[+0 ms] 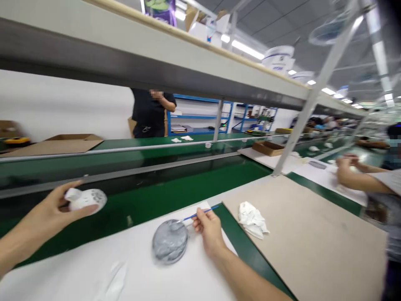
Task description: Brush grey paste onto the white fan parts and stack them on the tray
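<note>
My left hand [59,209] is closed around a small white plastic part [88,200] with a rounded face and dark openings in it, held up over the green bench. Between the thumb and fingers of my right hand [209,230] is a thin blue paintbrush [200,214]. Its tip rests in grey paste heaped on a round dish [171,242]. The dish lies on a white sheet [140,274] in front of me. To the right of my right hand sits a crumpled white tissue [252,219] on a brown board.
A brown board [313,234] covers the bench at right. A slanted metal post [300,125] and a long overhead shelf [156,54] frame the space. Another person's hands [347,167] work at far right; a person in black [150,110] stands behind. A cardboard tray [267,148] lies beyond.
</note>
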The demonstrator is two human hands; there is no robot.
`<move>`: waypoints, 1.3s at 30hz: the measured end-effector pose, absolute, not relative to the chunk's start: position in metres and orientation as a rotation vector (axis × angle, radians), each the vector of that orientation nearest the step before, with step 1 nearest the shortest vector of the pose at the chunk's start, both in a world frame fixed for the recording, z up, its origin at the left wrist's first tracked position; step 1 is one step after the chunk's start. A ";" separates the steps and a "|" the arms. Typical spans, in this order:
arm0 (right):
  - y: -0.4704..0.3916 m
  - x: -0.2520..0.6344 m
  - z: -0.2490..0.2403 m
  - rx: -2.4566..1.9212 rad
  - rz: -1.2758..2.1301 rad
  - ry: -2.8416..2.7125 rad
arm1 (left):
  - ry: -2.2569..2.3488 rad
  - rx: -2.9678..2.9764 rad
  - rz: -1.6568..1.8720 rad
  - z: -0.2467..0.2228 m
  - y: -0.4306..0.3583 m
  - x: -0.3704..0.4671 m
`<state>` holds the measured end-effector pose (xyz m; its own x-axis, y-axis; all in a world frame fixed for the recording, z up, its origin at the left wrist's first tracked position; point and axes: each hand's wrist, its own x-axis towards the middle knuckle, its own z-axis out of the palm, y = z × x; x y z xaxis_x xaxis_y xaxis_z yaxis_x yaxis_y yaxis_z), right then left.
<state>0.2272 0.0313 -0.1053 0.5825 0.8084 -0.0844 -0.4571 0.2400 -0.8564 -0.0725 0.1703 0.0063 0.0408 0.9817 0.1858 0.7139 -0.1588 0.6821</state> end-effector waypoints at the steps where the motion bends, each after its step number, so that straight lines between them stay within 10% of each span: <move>1: 0.030 0.228 -0.106 -0.998 0.902 -0.414 | 1.632 1.838 0.857 0.009 0.147 -0.073; 10: 0.019 0.233 -0.112 -0.991 0.951 -0.412 | 1.128 1.335 0.508 -0.034 -0.017 -0.018; 39: -0.036 0.198 -0.082 -1.010 1.164 -0.667 | 1.068 1.376 0.662 -0.051 -0.016 -0.011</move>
